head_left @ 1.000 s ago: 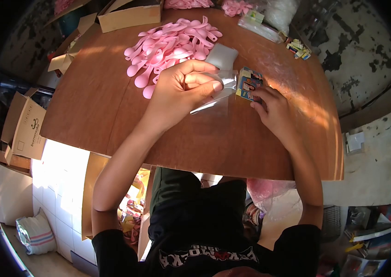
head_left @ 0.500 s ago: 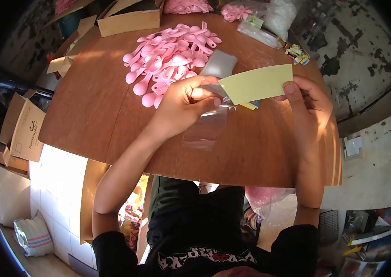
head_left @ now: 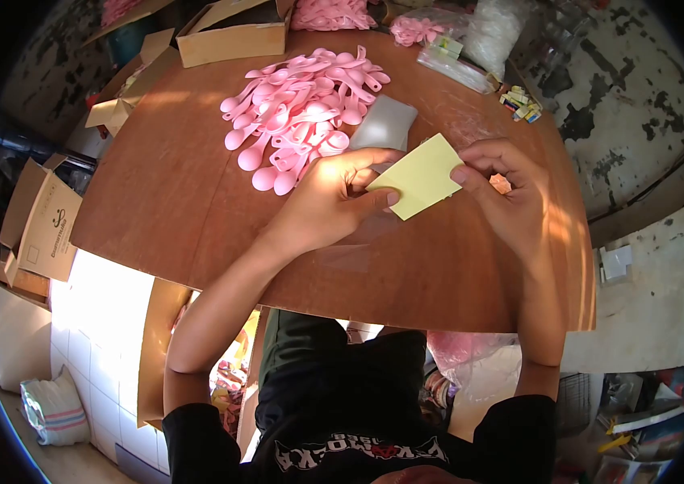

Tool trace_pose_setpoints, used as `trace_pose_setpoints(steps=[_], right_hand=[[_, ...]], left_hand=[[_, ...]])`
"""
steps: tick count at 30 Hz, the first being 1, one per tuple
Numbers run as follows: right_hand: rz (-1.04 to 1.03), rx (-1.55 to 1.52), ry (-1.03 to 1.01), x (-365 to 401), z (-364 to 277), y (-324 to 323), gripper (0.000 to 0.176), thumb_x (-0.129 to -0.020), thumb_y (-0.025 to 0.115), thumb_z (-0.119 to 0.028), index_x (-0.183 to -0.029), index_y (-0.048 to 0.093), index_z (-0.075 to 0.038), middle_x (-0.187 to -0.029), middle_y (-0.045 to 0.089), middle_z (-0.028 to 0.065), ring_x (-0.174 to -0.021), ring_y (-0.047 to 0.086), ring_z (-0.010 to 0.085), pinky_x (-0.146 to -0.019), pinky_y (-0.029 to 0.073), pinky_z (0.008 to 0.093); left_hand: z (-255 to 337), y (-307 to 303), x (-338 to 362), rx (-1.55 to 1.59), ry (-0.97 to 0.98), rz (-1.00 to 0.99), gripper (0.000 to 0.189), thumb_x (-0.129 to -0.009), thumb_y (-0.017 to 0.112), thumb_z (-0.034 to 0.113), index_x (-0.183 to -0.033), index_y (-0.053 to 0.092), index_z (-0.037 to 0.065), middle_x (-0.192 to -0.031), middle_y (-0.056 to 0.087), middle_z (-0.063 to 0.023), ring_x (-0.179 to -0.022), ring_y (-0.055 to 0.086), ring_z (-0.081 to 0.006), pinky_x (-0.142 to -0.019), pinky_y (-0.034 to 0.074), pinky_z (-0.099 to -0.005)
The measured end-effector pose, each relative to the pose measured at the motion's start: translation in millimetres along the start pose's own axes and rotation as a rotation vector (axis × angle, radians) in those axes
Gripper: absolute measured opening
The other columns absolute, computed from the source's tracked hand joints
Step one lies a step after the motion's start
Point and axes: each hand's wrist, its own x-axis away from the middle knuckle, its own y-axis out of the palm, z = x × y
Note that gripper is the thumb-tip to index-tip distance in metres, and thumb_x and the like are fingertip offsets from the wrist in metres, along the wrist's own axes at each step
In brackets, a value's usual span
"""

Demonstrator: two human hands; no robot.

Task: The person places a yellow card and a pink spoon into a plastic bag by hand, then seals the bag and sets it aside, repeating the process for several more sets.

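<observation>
A pale yellow paper card (head_left: 417, 177) is held above the table between my hands, tilted, and looks folded to a short rectangle. My left hand (head_left: 338, 194) grips its left end, thumb in front. My right hand (head_left: 503, 181) pinches its right edge between thumb and fingers. Under my left hand, a clear plastic bag (head_left: 346, 256) shows faintly against the wood. Just beyond my left fingers lies a flat, whitish translucent stack (head_left: 386, 123). A heap of pink measuring spoons (head_left: 305, 109) sits beside it on the left.
The brown wooden table (head_left: 156, 202) has a curved far edge. Small yellow-and-blue folded cards (head_left: 521, 105) lie at the right, near plastic packs (head_left: 459, 68). An open cardboard box (head_left: 233, 36) and a bag of pink pieces (head_left: 330, 14) stand at the back.
The long yellow card now appears shorter, as if folded over. My right hand has moved left and slightly down, closer to my left hand. The coloured piece under the card is hidden now.
</observation>
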Motion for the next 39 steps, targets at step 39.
trace_pose_setpoints(steps=[39], right_hand=[[-0.174, 0.609, -0.171, -121, 137, 69, 0.035, -0.083, 0.067, -0.007, -0.118, 0.065, -0.006, -0.098, 0.070, 0.0167, -0.088, 0.070, 0.0307, -0.076, 0.054, 0.0380]], left_hand=[[3, 4, 102, -0.170, -0.211, 0.366, 0.050, -0.088, 0.068, -0.004, -0.134, 0.048, 0.000, -0.094, 0.071, -0.0113, -0.094, 0.065, -0.0129, -0.085, 0.049, -0.0275]])
